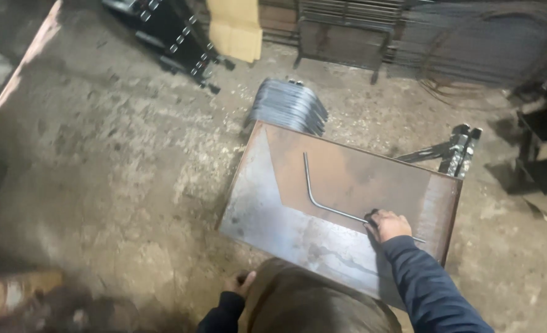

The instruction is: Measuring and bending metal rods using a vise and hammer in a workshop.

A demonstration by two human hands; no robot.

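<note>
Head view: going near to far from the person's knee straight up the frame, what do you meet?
Left hand by the knee → right hand gripping the bent metal rod → rusty steel plate → stack of bent rods → dark metal frames at the back.

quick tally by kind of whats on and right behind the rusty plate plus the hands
bent metal rod on the steel plate, under the right hand: 1
steel plate: 1
stack of bent metal strips behind the plate: 1
hands, counting the left hand: 2
total: 5
</note>
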